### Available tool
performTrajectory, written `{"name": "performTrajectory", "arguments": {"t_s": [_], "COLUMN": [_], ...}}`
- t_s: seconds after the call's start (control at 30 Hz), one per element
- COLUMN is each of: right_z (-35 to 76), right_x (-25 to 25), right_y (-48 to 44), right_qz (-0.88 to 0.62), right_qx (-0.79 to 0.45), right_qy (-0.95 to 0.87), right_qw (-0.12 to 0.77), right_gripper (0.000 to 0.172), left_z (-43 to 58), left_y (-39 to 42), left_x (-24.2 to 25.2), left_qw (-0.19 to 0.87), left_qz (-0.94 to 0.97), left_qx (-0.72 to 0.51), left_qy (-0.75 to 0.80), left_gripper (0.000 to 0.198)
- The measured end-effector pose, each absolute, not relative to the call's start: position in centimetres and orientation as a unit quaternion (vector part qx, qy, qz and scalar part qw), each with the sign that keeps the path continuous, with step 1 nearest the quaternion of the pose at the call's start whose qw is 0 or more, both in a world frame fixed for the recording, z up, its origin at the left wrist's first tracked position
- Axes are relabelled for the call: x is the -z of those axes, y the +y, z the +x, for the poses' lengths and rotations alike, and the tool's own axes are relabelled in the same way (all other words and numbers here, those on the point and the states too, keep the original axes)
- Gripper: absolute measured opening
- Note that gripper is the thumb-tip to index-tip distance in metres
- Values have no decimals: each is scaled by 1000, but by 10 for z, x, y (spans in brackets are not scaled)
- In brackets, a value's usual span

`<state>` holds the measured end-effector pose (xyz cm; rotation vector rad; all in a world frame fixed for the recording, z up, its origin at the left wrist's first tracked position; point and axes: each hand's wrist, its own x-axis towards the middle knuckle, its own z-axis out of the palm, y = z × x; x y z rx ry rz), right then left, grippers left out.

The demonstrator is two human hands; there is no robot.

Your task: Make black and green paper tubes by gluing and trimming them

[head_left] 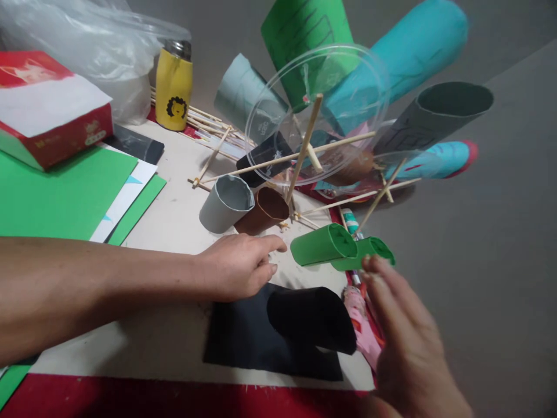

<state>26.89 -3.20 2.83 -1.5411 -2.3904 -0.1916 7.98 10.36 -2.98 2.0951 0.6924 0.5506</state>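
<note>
My left hand point(241, 264) reaches in above the table with its index finger and thumb apart, holding nothing. Just right of its fingertip stands a green paper tube point(322, 245), with a second green tube point(363, 254) behind it. Past the left hand are a grey paper tube point(226, 204) and a brown one point(263, 210). Below it, a rolled black paper point(311, 316) rests on a flat black sheet point(261, 342). At the lower right my right hand point(409, 337) is open, fingers stretched out, near the second green tube; whether it touches that tube I cannot tell.
Frames of wooden sticks point(261, 165) with clear plastic lids point(317, 113) stand at the back. Larger paper tubes, including a blue one point(400, 55), rise behind. A yellow bottle point(174, 87), a red box point(56, 110) and green sheets point(61, 197) lie farther left.
</note>
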Motion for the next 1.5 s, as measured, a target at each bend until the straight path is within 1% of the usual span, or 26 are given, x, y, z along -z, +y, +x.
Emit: {"name": "performTrajectory", "arguments": {"t_s": [0.13,0.2,0.27,0.3,0.37,0.4,0.43,0.47,0.53,0.57,0.63,0.7,0.83,0.97,1.03,1.1,1.17,1.23,1.37,1.5], "right_z": [268,271,273,271,263,257,250,243,237,239,250,267,284,281,279,279,278,276,274,274], "right_x": [-18,-16,-18,-20,-25,-28,-30,-32,-34,-35,-35,-35,-37,-39,-39,-39,-39,-39,-40,-40], "right_y": [-18,-14,-15,-17,-25,-28,-32,-34,-36,-35,-32,-29,-22,-15,-12,-9,-6,-4,-1,1], "right_qz": [-442,-436,-448,-459,-506,-548,-601,-634,-686,-699,-714,-680,-662,-630,-632,-635,-637,-638,-636,-631], "right_qx": [47,43,20,6,-11,-12,-3,32,96,111,81,34,-65,-121,-145,-157,-158,-157,-148,-139], "right_qy": [-893,-896,-890,-882,-843,-802,-742,-693,-588,-558,-559,-613,-663,-701,-697,-694,-694,-693,-697,-707], "right_qw": [65,64,83,105,182,237,295,342,417,434,414,401,342,311,306,300,295,296,297,288], "right_gripper": [71,72,71,70,63,56,45,37,30,27,21,17,25,35,38,40,39,37,34,38], "left_z": [81,81,81,81,80,80,80,80,80,80,79,79,75,68,64,62,62,64,73,77], "left_y": [104,104,104,104,103,103,103,103,103,103,102,102,101,94,88,80,72,65,55,51], "left_x": [31,31,30,29,28,28,28,28,29,30,31,31,24,7,-2,-12,-21,-29,-37,-36], "left_qw": [417,417,417,418,420,421,422,424,426,427,428,429,418,330,272,222,181,153,136,148], "left_qz": [838,837,838,838,837,836,835,834,832,831,829,828,831,848,863,886,912,937,970,972], "left_qx": [-232,-234,-231,-229,-226,-226,-227,-227,-229,-229,-232,-236,-257,-346,-387,-392,-365,-314,-196,-162], "left_qy": [266,265,267,267,269,270,271,271,271,272,275,273,262,229,177,107,43,17,52,87], "left_gripper": [39,39,38,38,38,37,37,36,36,36,36,37,33,26,23,25,30,31,26,24]}}
